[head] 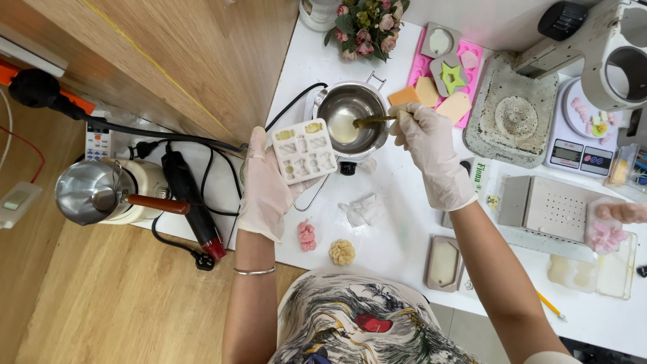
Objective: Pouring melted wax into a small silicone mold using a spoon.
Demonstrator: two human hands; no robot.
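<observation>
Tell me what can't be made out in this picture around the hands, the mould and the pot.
All in the head view:
- Spoon: its bowl is sunk in the metal pot; the right hand covers the handle's end.
- White mould: the left hand hides its left edge, and the cavity shapes are too small to tell.
- Pink pieces at the right: another person's hand, cut by the frame edge, partly covers them.

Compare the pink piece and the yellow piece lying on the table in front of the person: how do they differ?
The pink piece is long and lumpy; the yellow piece is round like a flower. The pink piece lies nearer the left hand; the yellow piece lies nearer the table edge. Both are small, loose, untouched.
</observation>
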